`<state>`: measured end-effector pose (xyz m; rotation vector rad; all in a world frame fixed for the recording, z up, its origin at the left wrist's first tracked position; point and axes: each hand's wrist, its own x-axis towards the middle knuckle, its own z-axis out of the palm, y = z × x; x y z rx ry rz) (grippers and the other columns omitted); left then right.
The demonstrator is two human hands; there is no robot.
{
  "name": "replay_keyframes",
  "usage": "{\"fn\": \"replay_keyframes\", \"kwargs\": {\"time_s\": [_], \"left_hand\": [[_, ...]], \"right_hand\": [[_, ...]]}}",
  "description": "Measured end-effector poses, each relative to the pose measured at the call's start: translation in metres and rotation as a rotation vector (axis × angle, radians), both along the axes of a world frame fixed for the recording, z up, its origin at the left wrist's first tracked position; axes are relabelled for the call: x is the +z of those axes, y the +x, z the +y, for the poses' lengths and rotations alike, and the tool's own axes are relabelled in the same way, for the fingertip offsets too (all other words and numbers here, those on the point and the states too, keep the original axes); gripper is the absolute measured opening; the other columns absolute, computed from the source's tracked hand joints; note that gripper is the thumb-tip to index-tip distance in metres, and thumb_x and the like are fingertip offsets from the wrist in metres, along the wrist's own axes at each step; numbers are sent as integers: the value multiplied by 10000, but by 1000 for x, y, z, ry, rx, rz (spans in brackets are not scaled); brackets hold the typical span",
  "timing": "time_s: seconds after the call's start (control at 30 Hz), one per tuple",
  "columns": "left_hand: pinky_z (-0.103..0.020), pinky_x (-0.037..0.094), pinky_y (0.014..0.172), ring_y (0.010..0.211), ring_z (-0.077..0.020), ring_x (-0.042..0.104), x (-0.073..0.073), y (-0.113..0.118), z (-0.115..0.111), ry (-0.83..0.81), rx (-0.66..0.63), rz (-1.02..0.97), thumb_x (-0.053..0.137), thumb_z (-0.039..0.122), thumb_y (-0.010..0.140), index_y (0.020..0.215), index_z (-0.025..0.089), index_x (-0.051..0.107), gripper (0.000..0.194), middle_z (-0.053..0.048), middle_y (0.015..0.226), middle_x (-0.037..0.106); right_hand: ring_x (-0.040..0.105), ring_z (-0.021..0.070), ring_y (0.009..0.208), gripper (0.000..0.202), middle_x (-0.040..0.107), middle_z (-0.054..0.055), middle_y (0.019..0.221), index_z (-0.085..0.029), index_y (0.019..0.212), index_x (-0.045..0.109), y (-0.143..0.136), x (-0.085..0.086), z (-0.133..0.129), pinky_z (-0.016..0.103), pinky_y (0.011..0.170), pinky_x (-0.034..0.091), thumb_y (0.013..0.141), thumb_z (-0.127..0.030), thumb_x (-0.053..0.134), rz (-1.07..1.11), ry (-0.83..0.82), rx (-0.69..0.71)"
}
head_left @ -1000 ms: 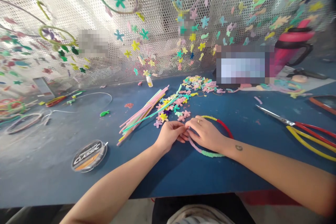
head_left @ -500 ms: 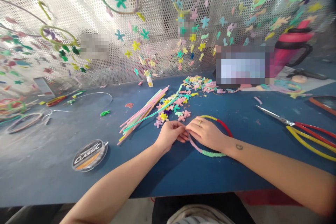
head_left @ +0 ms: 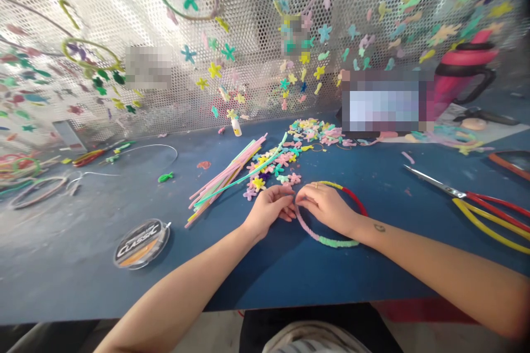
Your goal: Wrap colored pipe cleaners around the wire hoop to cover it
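A hoop (head_left: 337,244) wrapped in fuzzy pipe cleaner, with pink, mint green, red and yellow stretches, lies on the blue table. At its left side my left hand (head_left: 269,212) has its fingers curled and pinched against the edge. My right hand (head_left: 329,208), with a ring on one finger, reaches across the hoop and pinches the same left side. The fingertips of both hands almost meet there, and they hide the exact spot they grip. Just beyond my left hand is a pile of small fuzzy flowers (head_left: 281,160) in several colours.
Loose pipe cleaners (head_left: 227,176) lie left of the flowers. A clear line spool (head_left: 143,244) sits at the left, long scissors (head_left: 455,192) at the right. Behind stand a small white bottle (head_left: 236,127), a pink tumbler (head_left: 461,74) and a perforated metal panel (head_left: 252,60) hung with fuzzy shapes.
My right hand's fingers have shifted slightly and bent more at the hoop's left side. My left hand stays nearly in place, and the hoop has hardly moved.
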<state>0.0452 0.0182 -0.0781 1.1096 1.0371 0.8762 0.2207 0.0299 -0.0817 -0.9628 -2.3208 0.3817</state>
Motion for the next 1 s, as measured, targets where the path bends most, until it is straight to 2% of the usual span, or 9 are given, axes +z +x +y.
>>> {"fn": "replay_keyframes", "kwargs": {"time_s": [0.1,0.17,0.27,0.4,0.47,0.57,0.77,0.9,1.0], "left_hand": [[-171,457,453,528,-81,560,3,-4,0,82,-76,7,572,153,696,1067,157,480,383,15,695,577],[-165,449,449,559,-84,557,3,-5,0,158,-127,72,571,146,686,1090,167,469,417,13,728,569],[-163,442,450,581,-90,561,1,-6,2,279,-125,231,549,160,702,1049,165,484,354,-9,768,579],[-163,426,490,545,-75,549,-4,-4,1,455,-36,452,530,164,725,884,172,522,159,-3,735,587],[-165,413,511,535,-70,531,-5,-3,0,549,-16,555,516,150,731,804,175,538,81,9,700,583],[-172,407,531,546,-75,512,-7,-2,-2,653,-25,654,500,124,723,757,175,579,100,5,701,586],[-172,418,522,605,-84,538,-1,-4,-5,664,-60,626,462,72,688,840,163,641,252,-41,888,607],[-171,423,502,612,-89,560,2,-2,-9,664,-78,624,541,174,725,865,170,659,183,-50,943,612],[-179,440,544,620,-95,564,0,1,-9,711,-45,661,562,246,760,829,178,673,147,-43,883,633]], "right_hand": [[490,112,600,100,572,-19,663,-179,791,576,1,2,2,239,587,362,846,-234,514,53,-208,-27],[441,100,527,136,519,-35,595,-176,795,578,3,2,5,229,519,326,844,-283,511,70,-338,-20],[435,101,532,172,512,-28,611,-168,810,581,5,-2,10,225,508,324,831,-324,513,105,-486,10],[474,115,591,204,549,-4,679,-160,821,585,6,-3,15,234,553,367,820,-350,514,162,-619,62],[493,124,626,203,560,2,702,-158,814,584,5,-3,16,241,582,384,813,-351,519,183,-663,85],[518,136,686,199,574,8,736,-155,797,584,4,0,17,253,636,403,797,-348,538,219,-724,90],[541,143,723,210,596,12,758,-145,808,598,4,1,17,264,673,411,777,-349,558,273,-786,49],[556,153,742,205,610,21,775,-148,813,598,5,1,18,273,688,421,783,-345,550,274,-786,41],[563,157,749,202,615,25,779,-151,812,596,5,0,18,272,689,425,783,-345,548,273,-786,43]]}}
